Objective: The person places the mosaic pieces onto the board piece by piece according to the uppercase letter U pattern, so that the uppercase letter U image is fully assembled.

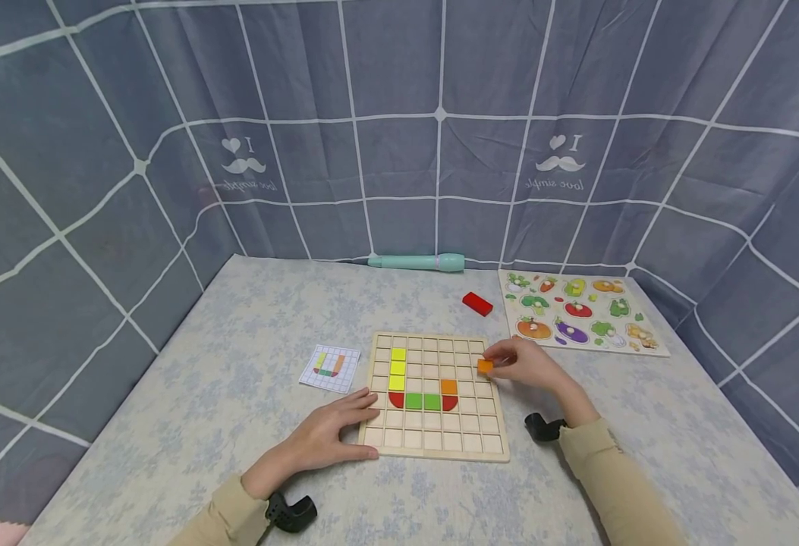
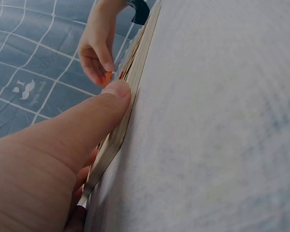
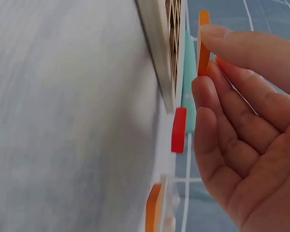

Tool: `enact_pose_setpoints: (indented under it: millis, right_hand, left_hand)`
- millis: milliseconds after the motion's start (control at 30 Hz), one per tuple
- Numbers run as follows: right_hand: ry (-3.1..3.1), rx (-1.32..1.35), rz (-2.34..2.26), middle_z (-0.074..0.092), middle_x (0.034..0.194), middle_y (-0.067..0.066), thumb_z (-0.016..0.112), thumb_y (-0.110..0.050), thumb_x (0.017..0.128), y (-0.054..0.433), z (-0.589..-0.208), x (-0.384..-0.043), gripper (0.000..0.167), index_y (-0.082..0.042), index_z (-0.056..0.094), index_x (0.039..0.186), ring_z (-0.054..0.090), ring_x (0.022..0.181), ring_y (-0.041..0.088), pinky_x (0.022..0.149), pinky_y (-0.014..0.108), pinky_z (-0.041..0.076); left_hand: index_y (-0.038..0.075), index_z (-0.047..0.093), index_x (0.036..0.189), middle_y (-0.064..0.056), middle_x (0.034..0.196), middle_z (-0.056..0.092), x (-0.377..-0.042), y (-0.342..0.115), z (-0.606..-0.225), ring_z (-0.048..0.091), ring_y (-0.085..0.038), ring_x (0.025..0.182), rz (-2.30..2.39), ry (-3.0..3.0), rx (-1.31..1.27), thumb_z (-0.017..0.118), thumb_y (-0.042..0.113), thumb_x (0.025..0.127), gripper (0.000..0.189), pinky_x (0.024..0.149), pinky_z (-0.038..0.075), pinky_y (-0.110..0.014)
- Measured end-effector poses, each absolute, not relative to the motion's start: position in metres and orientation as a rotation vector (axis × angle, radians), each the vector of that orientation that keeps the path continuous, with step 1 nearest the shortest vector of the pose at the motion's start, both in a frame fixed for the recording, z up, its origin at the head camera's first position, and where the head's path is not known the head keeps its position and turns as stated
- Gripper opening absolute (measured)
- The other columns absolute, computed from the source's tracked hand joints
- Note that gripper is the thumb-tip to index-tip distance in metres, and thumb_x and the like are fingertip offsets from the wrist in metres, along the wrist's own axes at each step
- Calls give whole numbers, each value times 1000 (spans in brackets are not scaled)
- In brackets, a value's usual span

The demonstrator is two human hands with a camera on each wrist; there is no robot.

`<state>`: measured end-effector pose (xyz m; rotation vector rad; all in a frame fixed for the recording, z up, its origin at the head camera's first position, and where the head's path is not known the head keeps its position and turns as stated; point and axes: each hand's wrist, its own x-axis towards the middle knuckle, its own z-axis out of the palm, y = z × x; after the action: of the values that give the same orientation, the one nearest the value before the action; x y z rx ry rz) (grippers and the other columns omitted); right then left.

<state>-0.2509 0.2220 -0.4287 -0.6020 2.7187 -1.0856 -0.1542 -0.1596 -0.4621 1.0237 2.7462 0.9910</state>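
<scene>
A wooden grid board (image 1: 413, 440) lies flat on the table. On it, several yellow tiles (image 1: 397, 368) form a column, two green tiles (image 1: 414, 401) make a row between two rounded red corner tiles (image 1: 450, 403), and one orange tile (image 1: 448, 387) sits above the right corner. My left hand (image 1: 324, 434) rests against the board's left edge, fingers extended, thumb (image 2: 113, 96) on the near edge. With thumb and fingertips, my right hand (image 1: 532, 368) pinches a small orange square tile (image 3: 203, 46) above the board's right edge. A pattern card (image 1: 331, 368) showing a coloured U shape lies left of the board.
Behind the board lies a red rectangular block (image 1: 477, 304). A vegetable puzzle board (image 1: 590, 340) is at the back right. Along the back edge lies a turquoise stick-like object (image 1: 416, 262), in front of a grey-blue checked curtain (image 1: 399, 159) that encloses the table.
</scene>
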Motion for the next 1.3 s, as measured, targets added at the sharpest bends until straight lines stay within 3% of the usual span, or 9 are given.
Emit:
enact_pose_setpoints:
  millis: [567,1300]
  right_hand:
    - [2605,-732,-963,65,93,-3,74,-15,82,183,-421,-263,22,-10,69,103,57,82,13,75,30,51]
    - [2529,-844,-984,63,86,0,75,-12,81,166,-429,-269,22,-8,68,102,56,76,13,72,27,51]
  left_hand:
    - [8,58,130,-2,144,42,-154,-161,-463,30,-19,137,998,2749,1026,68,53,79,69,108,33,-42]
    - [8,59,129,-3,144,43,-154,-160,-462,31,-20,137,985,2754,1032,68,55,79,69,107,33,-44]
